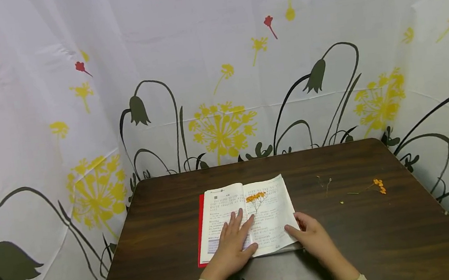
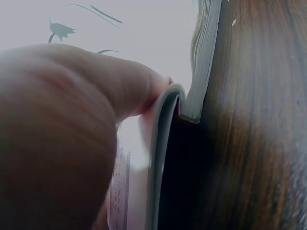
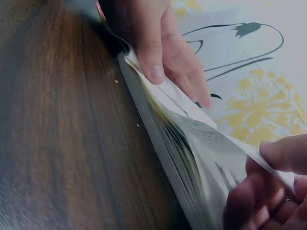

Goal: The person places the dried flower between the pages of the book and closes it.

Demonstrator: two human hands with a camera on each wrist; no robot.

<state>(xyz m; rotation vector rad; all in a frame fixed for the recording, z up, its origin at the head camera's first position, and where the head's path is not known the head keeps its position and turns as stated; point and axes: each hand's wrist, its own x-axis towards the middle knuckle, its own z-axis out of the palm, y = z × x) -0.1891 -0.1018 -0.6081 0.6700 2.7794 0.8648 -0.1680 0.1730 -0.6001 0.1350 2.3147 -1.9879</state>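
An open book (image 1: 274,231) with printed pages and a red cover edge at its left lies on the dark wooden table. My left hand (image 1: 232,245) rests on the left page with fingers spread, its thumb pressing by the centre fold in the left wrist view. At the lower right corner, my right hand (image 1: 312,234) pinches a page; in the right wrist view that page (image 3: 225,139) is lifted off the stack between thumb and fingers. A small spray of orange flowers (image 1: 255,197) on thin stems lies on the right page, near the fold.
On the table (image 1: 159,221) to the right lie another orange flower sprig (image 1: 378,185), thin stem pieces (image 1: 328,185) and a small yellow bit (image 1: 341,202). A white curtain (image 1: 195,32) with a printed flower pattern hangs behind and around the table.
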